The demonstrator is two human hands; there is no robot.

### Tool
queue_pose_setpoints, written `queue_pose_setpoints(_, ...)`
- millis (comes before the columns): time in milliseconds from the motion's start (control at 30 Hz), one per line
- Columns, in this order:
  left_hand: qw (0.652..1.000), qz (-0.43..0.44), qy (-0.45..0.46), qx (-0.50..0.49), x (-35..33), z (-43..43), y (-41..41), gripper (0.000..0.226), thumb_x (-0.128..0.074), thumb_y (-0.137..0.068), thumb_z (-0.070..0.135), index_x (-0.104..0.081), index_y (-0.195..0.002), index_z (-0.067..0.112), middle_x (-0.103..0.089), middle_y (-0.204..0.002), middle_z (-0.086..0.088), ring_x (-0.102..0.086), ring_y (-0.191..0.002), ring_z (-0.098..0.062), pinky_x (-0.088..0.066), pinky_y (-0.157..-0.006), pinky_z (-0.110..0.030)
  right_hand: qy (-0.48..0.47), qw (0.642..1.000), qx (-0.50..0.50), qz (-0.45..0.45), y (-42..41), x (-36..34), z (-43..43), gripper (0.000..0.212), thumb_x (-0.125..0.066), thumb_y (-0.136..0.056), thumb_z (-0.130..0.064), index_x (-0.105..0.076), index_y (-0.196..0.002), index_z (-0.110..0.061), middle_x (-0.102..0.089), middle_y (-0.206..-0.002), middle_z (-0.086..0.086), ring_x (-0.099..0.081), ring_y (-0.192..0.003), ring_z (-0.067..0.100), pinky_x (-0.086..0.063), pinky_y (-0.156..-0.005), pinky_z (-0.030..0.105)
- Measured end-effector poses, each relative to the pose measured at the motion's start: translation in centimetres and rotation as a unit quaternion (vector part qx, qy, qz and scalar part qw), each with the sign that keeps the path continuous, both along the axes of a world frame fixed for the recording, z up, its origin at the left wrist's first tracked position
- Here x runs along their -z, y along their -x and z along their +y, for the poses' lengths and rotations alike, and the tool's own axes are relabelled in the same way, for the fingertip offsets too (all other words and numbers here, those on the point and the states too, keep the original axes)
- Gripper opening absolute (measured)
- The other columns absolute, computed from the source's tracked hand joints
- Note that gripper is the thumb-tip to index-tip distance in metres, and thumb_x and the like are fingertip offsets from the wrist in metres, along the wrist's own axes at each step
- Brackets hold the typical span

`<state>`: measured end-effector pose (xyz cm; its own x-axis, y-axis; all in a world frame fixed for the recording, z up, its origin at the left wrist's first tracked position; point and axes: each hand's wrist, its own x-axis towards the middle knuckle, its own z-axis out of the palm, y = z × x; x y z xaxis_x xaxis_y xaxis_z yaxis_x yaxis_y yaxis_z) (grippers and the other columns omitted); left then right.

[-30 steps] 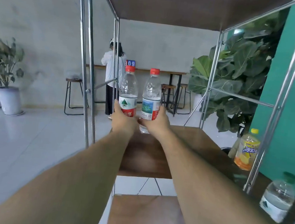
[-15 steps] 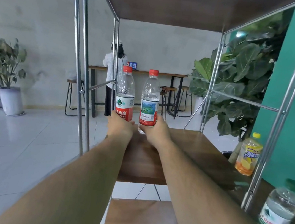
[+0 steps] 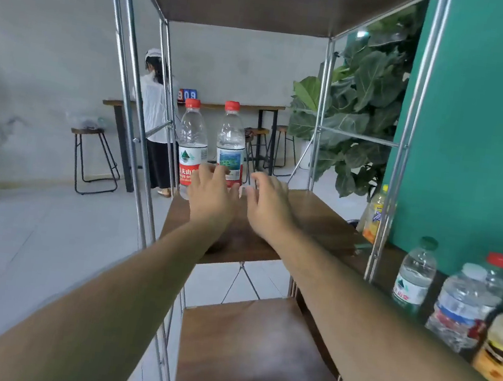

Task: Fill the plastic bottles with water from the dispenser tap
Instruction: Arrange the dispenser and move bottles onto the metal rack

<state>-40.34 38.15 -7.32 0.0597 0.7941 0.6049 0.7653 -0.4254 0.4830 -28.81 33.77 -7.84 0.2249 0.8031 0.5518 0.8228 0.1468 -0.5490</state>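
I see a brown wooden shelf [image 3: 319,224] in a steel rack [image 3: 322,104], with grey tiled floor [image 3: 47,244] and a green wall [image 3: 480,123] around it. At the shelf's far left edge, the left bottle [image 3: 192,138] and the right bottle [image 3: 231,137] stand upright, red caps up. My left hand [image 3: 211,198] and right hand [image 3: 268,206] hover just before them, fingers loose, grasping nothing.

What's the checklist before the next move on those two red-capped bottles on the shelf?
1. Stance of the left bottle on the shelf: upright, ok.
2. Stance of the right bottle beside it: upright, ok.
3. Both red caps on: ok.
4. No grip by the left hand, fingers spread: ok. Whether it touches the bottles: cannot tell.
5. No grip by the right hand, open and clear of both bottles: ok.
6. The dispenser tap in view: not ok, none visible.
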Motion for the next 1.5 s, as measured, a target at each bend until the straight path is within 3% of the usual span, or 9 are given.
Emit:
queue_pose_setpoints(200, 0.963, 0.073, -0.113, 0.232, -0.5, -10.2, -3.6, 0.034, -0.053, -0.096, 0.025, -0.064, -0.124, 0.010, -0.058, -0.121, -0.012, -0.050, -0.111, -0.034, -0.040, -0.093, -0.046, -0.035, 0.997, 0.038, -0.063, -4.8, -0.2, -13.4, 0.032, -0.041, -0.112, -0.023, -0.056, -0.138, -0.012, -0.061, -0.134, 0.008, -0.054, -0.124, 0.026, -0.050, -0.101, 0.047)
queue_pose_setpoints(400, 0.894, 0.083, -0.146, 0.416, -0.2, -20.8, -12.6, 0.035, -0.055, -0.095, 0.023, -0.066, -0.126, 0.009, -0.064, -0.119, -0.010, -0.059, -0.110, -0.034, -0.047, -0.092, -0.050, -0.036, 0.976, 0.198, -0.078, -11.1, 1.0, -28.7, 0.033, -0.043, -0.113, -0.026, -0.055, -0.141, -0.015, -0.062, -0.132, 0.005, -0.055, -0.123, 0.023, -0.047, -0.101, 0.039)
queue_pose_setpoints(633, 0.801, 0.083, -0.111, 0.582, 3.2, -33.4, -23.3, 0.039, -0.062, -0.098, 0.026, -0.059, -0.135, 0.013, -0.061, -0.129, -0.006, -0.056, -0.120, -0.030, -0.044, -0.101, -0.048, -0.005, 0.921, 0.387, -0.045, -15.1, 4.2, -45.0, 0.031, -0.049, -0.110, -0.023, -0.059, -0.137, -0.013, -0.065, -0.128, 0.006, -0.057, -0.121, 0.025, -0.048, -0.104, 0.044)
queue_pose_setpoints(933, 0.663, 0.046, -0.071, 0.744, 9.0, -49.1, -29.6, 0.032, -0.065, -0.097, 0.023, -0.061, -0.127, 0.013, -0.059, -0.123, -0.001, -0.059, -0.113, -0.019, -0.051, -0.098, -0.036, -0.020, 0.828, 0.560, 0.002, -16.1, 9.7, -62.2, 0.031, -0.062, -0.105, -0.022, -0.063, -0.133, -0.010, -0.067, -0.122, 0.006, -0.058, -0.115, 0.023, -0.051, -0.097, 0.038)
queue_pose_setpoints(1033, 0.661, 0.045, 0.008, 0.749, 11.4, -54.2, -31.7, 0.047, -0.071, -0.093, 0.018, -0.054, -0.136, 0.007, -0.052, -0.131, -0.008, -0.054, -0.123, -0.025, -0.045, -0.105, -0.036, -0.010, 0.800, 0.598, 0.055, -18.4, 11.8, -65.7, 0.031, -0.063, -0.103, -0.019, -0.063, -0.132, -0.007, -0.066, -0.123, 0.010, -0.058, -0.116, 0.029, -0.050, -0.097, 0.043)
queue_pose_setpoints(1167, 0.692, 0.057, 0.088, 0.715, 14.2, -58.7, -35.2, 0.085, -0.075, -0.090, 0.019, -0.027, -0.158, 0.002, -0.035, -0.153, -0.017, -0.035, -0.143, -0.034, -0.033, -0.119, -0.047, 0.000, 0.761, 0.641, 0.102, -23.8, 13.8, -68.8, 0.030, -0.062, -0.104, -0.025, -0.059, -0.129, -0.009, -0.062, -0.120, 0.008, -0.058, -0.111, 0.028, -0.049, -0.092, 0.042)
queue_pose_setpoints(1267, 0.718, 0.052, 0.126, 0.683, 15.9, -60.2, -38.0, 0.098, -0.075, -0.092, 0.025, -0.012, -0.163, 0.002, -0.031, -0.157, -0.019, -0.031, -0.145, -0.036, -0.030, -0.121, -0.048, 0.025, 0.748, 0.652, 0.118, -28.5, 15.2, -70.4, 0.040, -0.062, -0.103, -0.034, -0.054, -0.136, -0.013, -0.059, -0.124, 0.006, -0.059, -0.115, 0.028, -0.051, -0.093, 0.043)
queue_pose_setpoints(1400, 0.756, 0.016, 0.201, 0.622, 17.7, -61.5, -40.8, 0.102, -0.077, -0.091, 0.030, -0.010, -0.163, 0.004, -0.041, -0.148, -0.021, -0.044, -0.136, -0.038, -0.039, -0.113, -0.047, 0.044, 0.718, 0.663, 0.208, -33.8, 17.7, -71.4, 0.072, -0.075, -0.092, -0.051, -0.043, -0.145, -0.015, -0.055, -0.139, 0.007, -0.054, -0.130, 0.028, -0.050, -0.106, 0.049)
queue_pose_setpoints(1500, 0.762, -0.002, 0.235, 0.603, 18.8, -61.7, -42.4, 0.088, -0.081, -0.088, 0.031, -0.030, -0.154, 0.003, -0.050, -0.143, -0.019, -0.050, -0.132, -0.037, -0.042, -0.108, -0.047, -0.009, 0.721, 0.635, 0.277, -36.5, 19.5, -70.6, 0.075, -0.086, -0.082, -0.050, -0.046, -0.136, -0.017, -0.059, -0.131, 0.003, -0.061, -0.123, 0.028, -0.054, -0.102, 0.051)
